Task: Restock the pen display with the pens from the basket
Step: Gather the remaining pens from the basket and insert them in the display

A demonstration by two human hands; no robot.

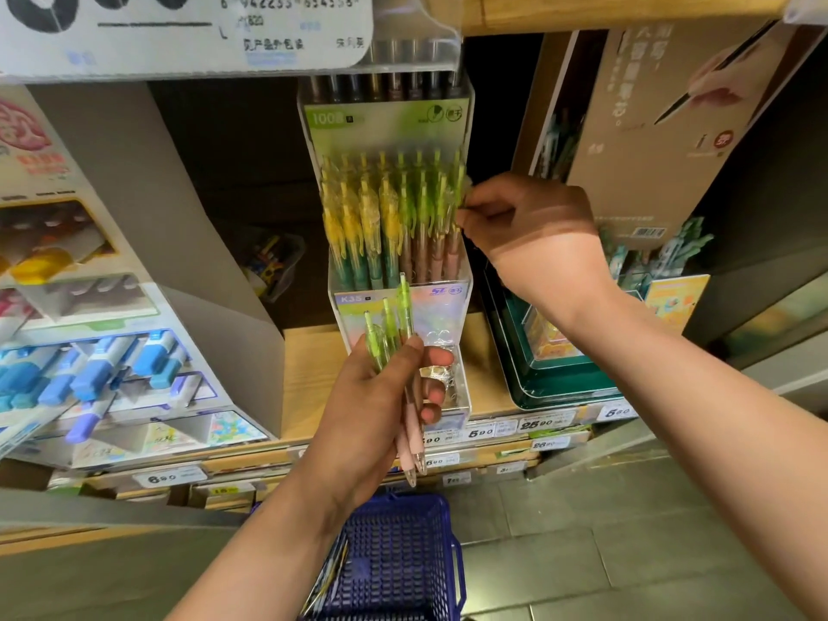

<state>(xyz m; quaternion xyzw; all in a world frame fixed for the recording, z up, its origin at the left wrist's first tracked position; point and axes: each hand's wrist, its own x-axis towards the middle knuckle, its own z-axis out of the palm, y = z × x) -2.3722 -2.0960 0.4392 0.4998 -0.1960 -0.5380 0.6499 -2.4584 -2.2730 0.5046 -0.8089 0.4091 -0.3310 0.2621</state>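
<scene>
The pen display (394, 208) is standing on the wooden shelf (309, 365), its clear tiers already looking nearly full of green-topped and yellow-topped pens, so the restocking is probably well along. Just in front of and below it, the left hand (376, 405) is gripping a small bunch of spare pens (398, 351), about three, green clickers up and pink barrels hanging below the fist; these are waiting to go in. Below that wrist, the blue basket (394, 558) is sitting on the floor with a few more pens showing at its near edge, so some work is left. The right hand (528, 230) is reaching in from the right with the wrist bent, fingertips pinched narrowly at the right-most green pen (457, 195) in the rack, apparently seating it.
</scene>
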